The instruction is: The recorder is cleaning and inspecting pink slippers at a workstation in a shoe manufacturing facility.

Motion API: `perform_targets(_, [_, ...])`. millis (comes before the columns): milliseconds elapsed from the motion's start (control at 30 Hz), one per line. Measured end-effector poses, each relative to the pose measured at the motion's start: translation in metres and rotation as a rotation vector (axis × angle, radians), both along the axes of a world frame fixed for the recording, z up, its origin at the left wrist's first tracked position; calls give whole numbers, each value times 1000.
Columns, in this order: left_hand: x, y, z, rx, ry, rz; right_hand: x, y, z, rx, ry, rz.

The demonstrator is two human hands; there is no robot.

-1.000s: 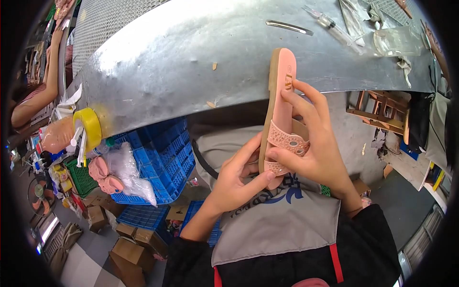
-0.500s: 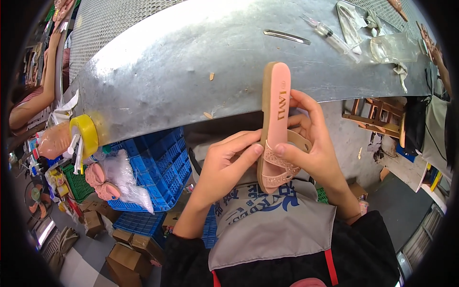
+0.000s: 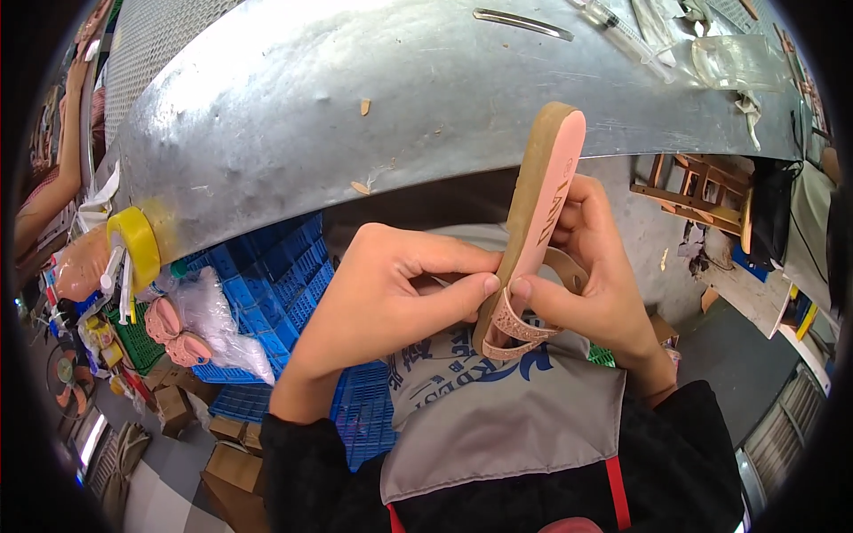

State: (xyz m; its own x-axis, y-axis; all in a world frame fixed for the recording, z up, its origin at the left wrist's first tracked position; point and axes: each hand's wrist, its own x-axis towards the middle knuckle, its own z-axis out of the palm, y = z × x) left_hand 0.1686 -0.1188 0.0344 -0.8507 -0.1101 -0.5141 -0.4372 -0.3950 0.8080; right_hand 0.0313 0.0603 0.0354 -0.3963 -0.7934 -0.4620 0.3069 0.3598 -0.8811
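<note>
A pink sandal (image 3: 548,200) with a tan sole edge and glittery, studded straps is held up over my lap, heel end pointing away and sole side tilted toward the left. My right hand (image 3: 600,284) grips it from the right, thumb pressing on the strap and fingers behind. On the other side, my left hand (image 3: 400,289) is closed, thumb and forefinger pinched together at the sole's edge beside the strap. Whether those fingertips hold anything besides the sandal is hidden.
The metal table (image 3: 293,133) holds a cutter blade (image 3: 524,24), a syringe (image 3: 626,40) and a clear cup (image 3: 733,62). Yellow tape (image 3: 133,249) hangs at its left corner. Blue crates (image 3: 267,293), pink sandals (image 3: 178,333) and cardboard boxes (image 3: 235,484) lie below. Another person's arm (image 3: 67,164) shows far left.
The sandal has tilted, its heel end swinging right so more of the sole edge shows. My left hand has turned, with its wrist and elbow moving outward left. The view has shifted slightly.
</note>
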Motion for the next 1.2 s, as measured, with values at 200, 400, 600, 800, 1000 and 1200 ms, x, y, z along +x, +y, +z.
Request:
perform_targets(200, [-2, 3, 7, 42, -78, -34, 4, 3, -1, 12, -39, 8])
perform_targets(400, [-3, 4, 9, -128, 58, -175, 15, 15, -12, -109, -26, -45])
perform_targets(600, [-1, 6, 5, -77, 16, -140, 15, 16, -11, -86, -41, -46])
perform_targets(800, [1, 6, 8, -13, -64, -129, 7, 13, -8, -118, -34, 52])
perform_targets(1000, [9, 8, 5, -126, 78, -115, -1, 15, -4, -89, -214, 55])
perform_targets(1200, [10, 5, 12, -321, 242, -255, 16, 22, -6, -171, -89, -17])
